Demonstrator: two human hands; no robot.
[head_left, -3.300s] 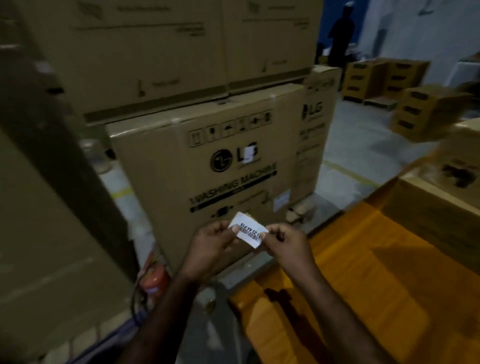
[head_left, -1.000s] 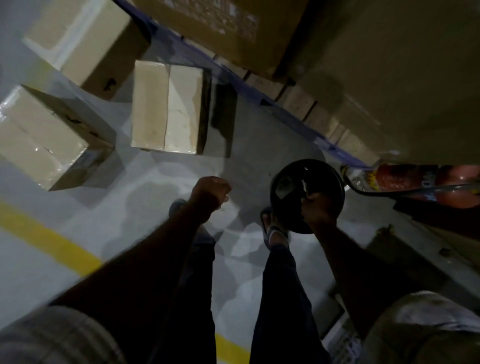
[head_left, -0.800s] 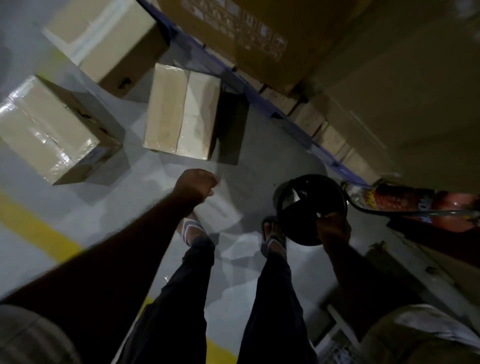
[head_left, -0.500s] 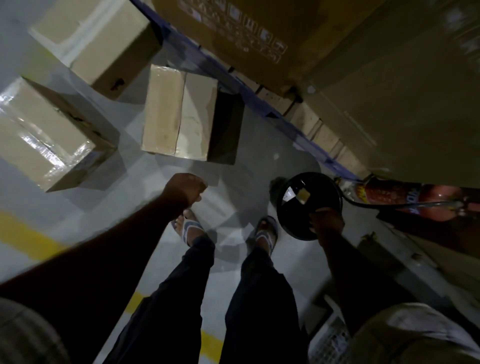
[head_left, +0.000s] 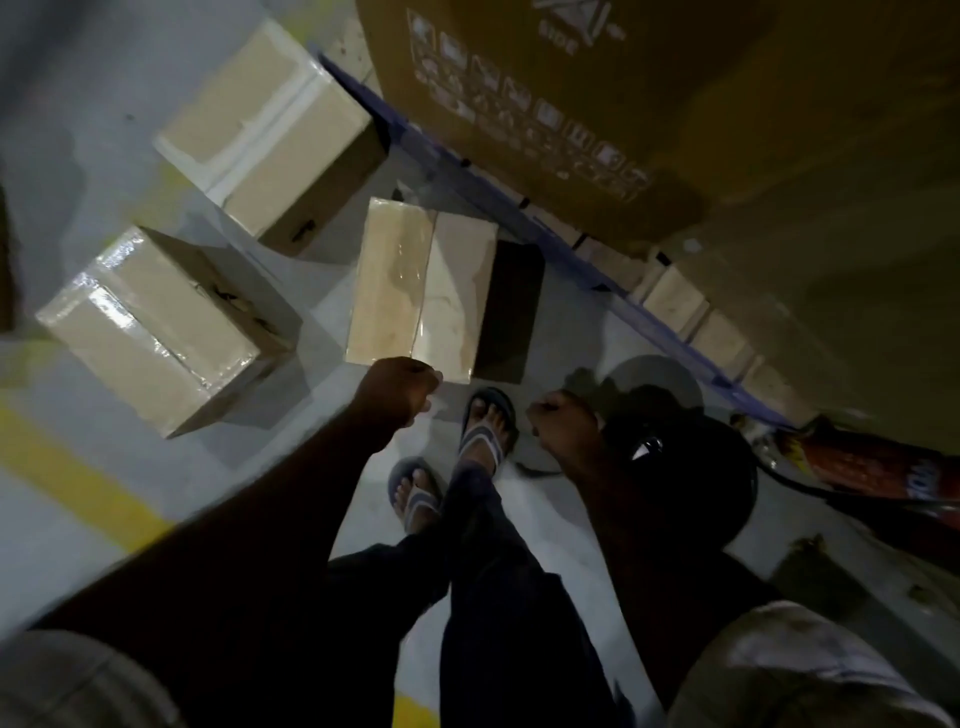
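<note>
I am looking straight down at a grey warehouse floor in dim light. My left hand (head_left: 400, 387) is curled into a fist over the near edge of a taped cardboard box (head_left: 421, 291); nothing shows inside it. My right hand (head_left: 563, 421) is also a fist, with nothing visible in it. It hangs just left of a black round bin (head_left: 685, 467), apart from the rim, and my forearm crosses the bin. My sandalled feet (head_left: 485, 426) stand between the hands.
Two more taped boxes (head_left: 270, 130) (head_left: 161, 327) sit on the floor at left. A large carton (head_left: 597, 104) on a blue pallet (head_left: 670, 322) fills the upper right. A red fire extinguisher (head_left: 883, 467) lies at right. A yellow floor line (head_left: 78, 483) runs along the lower left.
Earlier both hands pinched a white barcode label. Then my right hand was at the black bin's rim; it has now left the bin and moved left. My feet have stepped.
</note>
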